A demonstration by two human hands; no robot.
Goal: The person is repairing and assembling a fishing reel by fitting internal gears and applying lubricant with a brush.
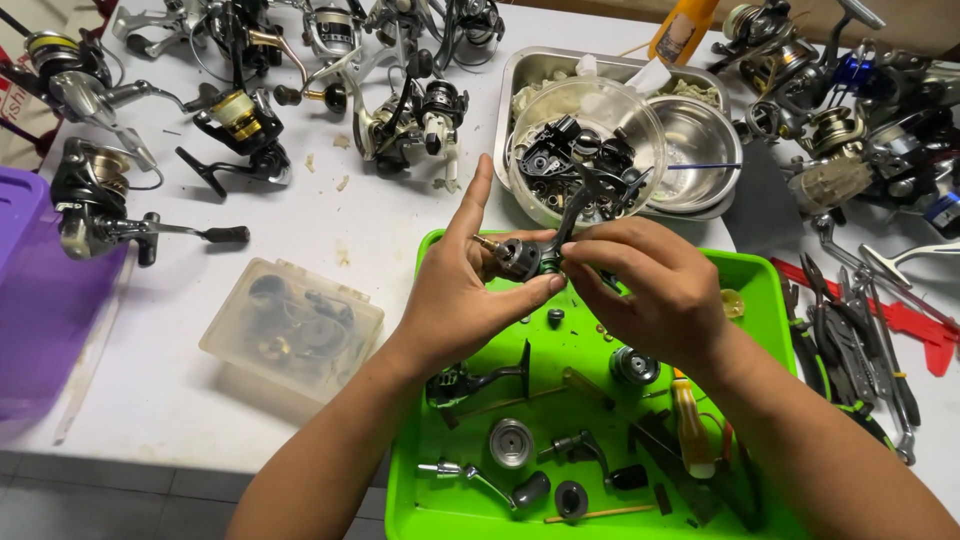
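My left hand (462,290) pinches a small dark fishing-reel part (520,257) with a brass tip, holding it above the green tray (420,500). From the right, my right hand (645,285) meets it, fingertips closed on the same part where a thin dark arm (572,215) rises from it. Under my hands the tray carries loose reel pieces: a silver spool (511,441), a round metal piece (634,366), a reel handle with a knob (480,478), a black reel body (470,383) and an orange-handled screwdriver (692,425).
A clear bowl of dark parts (585,150) sits in a steel tray (520,75) beside a steel bowl (700,135). Several spinning reels (240,120) lie along the table's back and right. A clear lidded box (290,325) is left, a purple bin (30,290) far left, pliers (850,340) right.
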